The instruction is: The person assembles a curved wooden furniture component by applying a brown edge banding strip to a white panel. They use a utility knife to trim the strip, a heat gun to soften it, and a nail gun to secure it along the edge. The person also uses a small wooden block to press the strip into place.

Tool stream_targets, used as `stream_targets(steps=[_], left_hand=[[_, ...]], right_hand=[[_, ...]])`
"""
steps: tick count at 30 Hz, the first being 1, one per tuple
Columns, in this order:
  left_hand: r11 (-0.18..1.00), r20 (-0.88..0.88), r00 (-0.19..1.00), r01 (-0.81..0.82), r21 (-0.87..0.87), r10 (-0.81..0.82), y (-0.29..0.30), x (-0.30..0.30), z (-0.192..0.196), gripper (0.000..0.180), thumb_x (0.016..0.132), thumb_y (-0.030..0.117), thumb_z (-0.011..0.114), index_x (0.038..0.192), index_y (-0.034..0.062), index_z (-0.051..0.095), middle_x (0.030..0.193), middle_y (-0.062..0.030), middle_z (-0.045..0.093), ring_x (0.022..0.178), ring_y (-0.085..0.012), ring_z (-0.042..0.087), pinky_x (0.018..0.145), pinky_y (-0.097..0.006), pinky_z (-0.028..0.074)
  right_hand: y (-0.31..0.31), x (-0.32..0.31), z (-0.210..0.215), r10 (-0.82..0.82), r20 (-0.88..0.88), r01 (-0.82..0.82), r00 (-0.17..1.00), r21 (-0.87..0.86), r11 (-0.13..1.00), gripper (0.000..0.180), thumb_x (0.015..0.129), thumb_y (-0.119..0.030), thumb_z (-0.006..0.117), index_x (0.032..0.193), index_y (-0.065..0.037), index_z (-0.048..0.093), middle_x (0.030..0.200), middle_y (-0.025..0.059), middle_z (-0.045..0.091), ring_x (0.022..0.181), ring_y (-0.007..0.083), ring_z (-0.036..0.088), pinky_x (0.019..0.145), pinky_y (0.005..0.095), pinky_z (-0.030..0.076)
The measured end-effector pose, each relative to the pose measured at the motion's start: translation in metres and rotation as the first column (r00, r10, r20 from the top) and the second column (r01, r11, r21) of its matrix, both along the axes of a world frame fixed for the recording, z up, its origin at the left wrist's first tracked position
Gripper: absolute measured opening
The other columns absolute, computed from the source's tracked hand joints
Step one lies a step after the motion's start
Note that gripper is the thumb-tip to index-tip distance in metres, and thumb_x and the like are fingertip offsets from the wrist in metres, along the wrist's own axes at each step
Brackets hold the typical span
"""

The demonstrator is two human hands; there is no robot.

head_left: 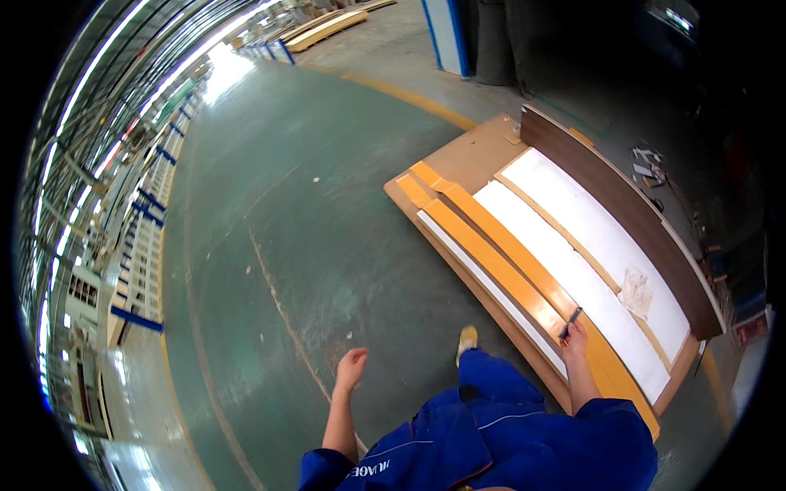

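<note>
My right hand (575,339) is closed round a slim dark handheld tool (571,322), whose exact kind is too small to tell. It is over the long yellow-orange strips (508,266), which lie along the near side of a stack of boards. White panels (626,327) lie beside these strips, with a narrow tan strip (565,233) running between them. My left hand (352,370) hangs over the green floor, away from the boards. Its fingers are curled in, and nothing shows in them.
A brown board (483,147) lies under the panels, and a dark brown board (606,180) stands on edge along the far side. Crumpled clear film (636,292) rests on the white panel. A blue-and-white post (444,37) stands beyond. Blue-and-white railings (143,245) line the left.
</note>
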State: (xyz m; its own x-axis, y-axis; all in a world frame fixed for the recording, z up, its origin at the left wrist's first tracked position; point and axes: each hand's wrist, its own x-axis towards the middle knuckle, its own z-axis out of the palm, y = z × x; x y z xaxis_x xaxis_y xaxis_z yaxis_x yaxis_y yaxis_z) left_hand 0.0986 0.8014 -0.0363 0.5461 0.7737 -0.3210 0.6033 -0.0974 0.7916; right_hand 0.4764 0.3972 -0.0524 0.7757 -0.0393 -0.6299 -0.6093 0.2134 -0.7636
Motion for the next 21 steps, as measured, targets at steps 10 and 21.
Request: stream_targets(steps=[10, 21], left_hand=[[0.973, -0.11, 0.975, 0.205, 0.107, -0.194, 0.123, 0.154, 0.043, 0.027, 0.077, 0.021, 0.063, 0.097, 0.0042, 0.06, 0.083, -0.0098, 0.065, 0.076, -0.0188, 0.063, 0.068, -0.029, 0.049], [0.985, -0.419, 0.896, 0.17, 0.017, -0.147, 0.388, 0.14, -0.001, 0.025, 0.076, 0.024, 0.06, 0.09, 0.0041, 0.063, 0.08, -0.0109, 0.066, 0.073, -0.0226, 0.064, 0.068, -0.032, 0.049]], right_hand=[[0.188, 0.107, -0.034, -0.13, -0.138, 0.149, 0.982, 0.145, 0.978, 0.016, 0.084, -0.017, 0.057, 0.07, -0.009, 0.053, 0.058, -0.0002, 0.046, 0.044, 0.0114, 0.042, 0.037, 0.0232, 0.035], [0.376, 0.191, 0.023, -0.438, 0.179, 0.38, 0.881, 0.285, 0.88, 0.01, 0.083, -0.017, 0.06, 0.086, -0.008, 0.057, 0.07, -0.0001, 0.056, 0.06, 0.0096, 0.051, 0.056, 0.024, 0.044]])
